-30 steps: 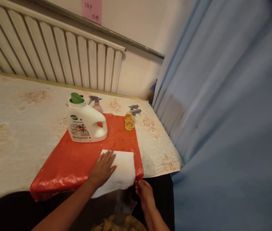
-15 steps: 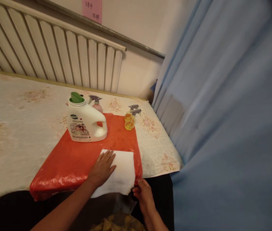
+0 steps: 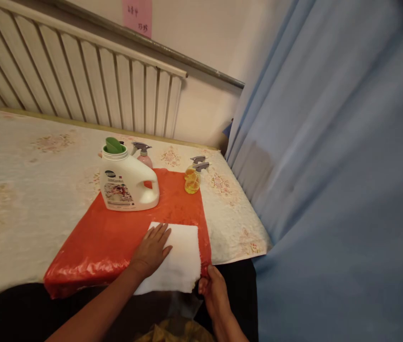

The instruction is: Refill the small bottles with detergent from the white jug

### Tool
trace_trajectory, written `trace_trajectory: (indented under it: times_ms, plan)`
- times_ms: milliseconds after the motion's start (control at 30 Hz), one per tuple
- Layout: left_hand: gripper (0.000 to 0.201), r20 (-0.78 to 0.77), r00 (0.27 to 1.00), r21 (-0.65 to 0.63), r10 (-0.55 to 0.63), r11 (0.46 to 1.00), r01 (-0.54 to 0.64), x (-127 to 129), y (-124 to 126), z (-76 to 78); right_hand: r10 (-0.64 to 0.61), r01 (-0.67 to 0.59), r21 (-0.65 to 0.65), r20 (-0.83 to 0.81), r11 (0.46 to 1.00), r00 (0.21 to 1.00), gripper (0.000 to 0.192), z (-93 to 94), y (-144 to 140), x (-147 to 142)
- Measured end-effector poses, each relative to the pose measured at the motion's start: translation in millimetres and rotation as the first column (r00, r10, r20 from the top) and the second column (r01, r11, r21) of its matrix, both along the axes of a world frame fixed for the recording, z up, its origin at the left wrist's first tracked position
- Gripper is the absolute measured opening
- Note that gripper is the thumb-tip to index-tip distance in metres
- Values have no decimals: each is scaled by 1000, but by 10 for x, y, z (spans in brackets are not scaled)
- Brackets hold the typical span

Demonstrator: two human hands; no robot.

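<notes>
Lower centre of frame: the white cloth [image 3: 177, 256] lay on the red plastic sheet [image 3: 116, 232], its near end drooping over the table's front edge. Its long axis ran from the table edge up the frame toward the white detergent jug [image 3: 126, 183].

The left hand [image 3: 150, 251] lay flat on the cloth's left half, palm down, fingers spread and pointing toward upper right. It gripped nothing, only pressed on the cloth.

The right hand [image 3: 212, 290] sat just below and right of the cloth's lower right corner, at the table edge. Thumb and fingers were drawn together at the corner of the red sheet, right beside the cloth's hem. Whether they pinched the sheet, the cloth, or both could not be told from this view.

Key relation: the cloth lay up and to the left of the right hand's grip, with the left hand resting directly on it, so the left hand was the closer of the 2. The right hand met only the lower right corner.

Upper centre: 2 spray bottles stood behind, a pink spray bottle [image 3: 143, 154] partly hidden by the jug, and a yellow spray bottle [image 3: 193, 176] at the sheet's far right corner. A blue curtain [image 3: 329, 166] filled the right of the frame.
</notes>
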State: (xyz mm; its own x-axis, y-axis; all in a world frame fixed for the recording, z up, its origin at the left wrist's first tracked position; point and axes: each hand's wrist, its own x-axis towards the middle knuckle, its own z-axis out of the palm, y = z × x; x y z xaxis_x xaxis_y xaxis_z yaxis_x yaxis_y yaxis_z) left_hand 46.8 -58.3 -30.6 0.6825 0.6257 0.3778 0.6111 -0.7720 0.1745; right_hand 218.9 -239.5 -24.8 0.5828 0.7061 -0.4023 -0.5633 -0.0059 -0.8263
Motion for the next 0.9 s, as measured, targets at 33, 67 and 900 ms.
trace_trajectory:
  times_ms: [33,67,900]
  plan:
    - [52,0,1000,0,0,1000,0,0,1,-3,-7,7,5,-1,1000,1000,43,-6,1,5]
    - [52,0,1000,0,-1,1000,1,0,2,-6,-14,14,7,1,1000,1000,43,-15,1,11]
    - [21,144,986,-268,-82,956,118,-72,-528,1025,-19,112,-161,490,981,871,30,81,-35,467]
